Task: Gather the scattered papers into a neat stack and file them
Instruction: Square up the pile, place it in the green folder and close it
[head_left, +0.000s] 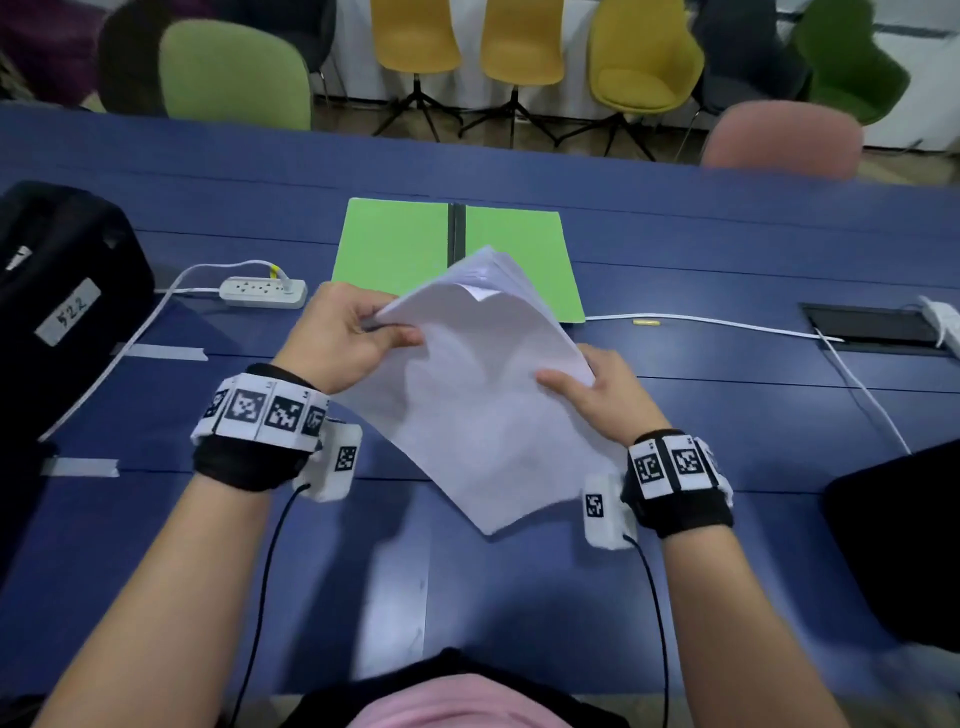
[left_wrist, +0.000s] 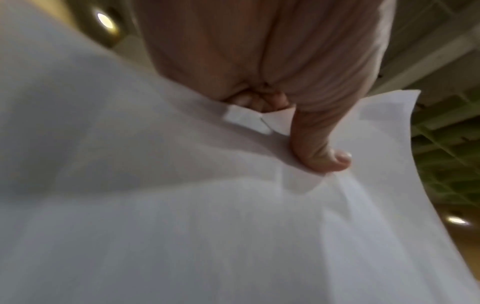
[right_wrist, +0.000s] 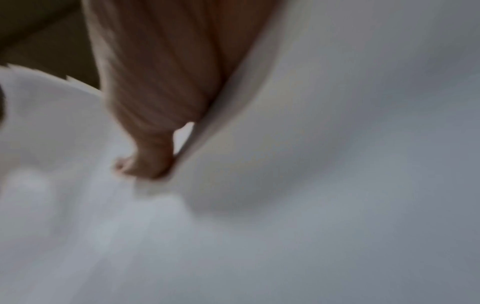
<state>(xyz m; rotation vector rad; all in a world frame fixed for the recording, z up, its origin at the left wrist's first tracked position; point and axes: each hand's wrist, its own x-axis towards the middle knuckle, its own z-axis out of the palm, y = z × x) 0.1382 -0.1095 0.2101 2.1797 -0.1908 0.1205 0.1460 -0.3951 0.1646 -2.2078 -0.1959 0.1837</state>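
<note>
A bundle of white papers (head_left: 467, 395) is held tilted above the blue table (head_left: 727, 260), its sheets fanned at the far end. My left hand (head_left: 358, 332) pinches its left edge, thumb on top. My right hand (head_left: 592, 389) grips the right edge, thumb lying on the top sheet. Behind the bundle an open green folder (head_left: 400, 244) with a dark spine lies flat on the table. The left wrist view shows the papers (left_wrist: 182, 205) with a thumb (left_wrist: 322, 148) pressed on them and small folded corners. In the blurred right wrist view a thumb (right_wrist: 148, 164) presses on the papers (right_wrist: 311, 185).
A white power strip (head_left: 262, 292) with its cable lies left of the folder. A black bag (head_left: 57, 291) sits at the far left, another dark object (head_left: 904, 545) at the right edge. A white cable (head_left: 717, 325) runs to a table hatch (head_left: 872, 330). Chairs (head_left: 644, 57) stand beyond the table.
</note>
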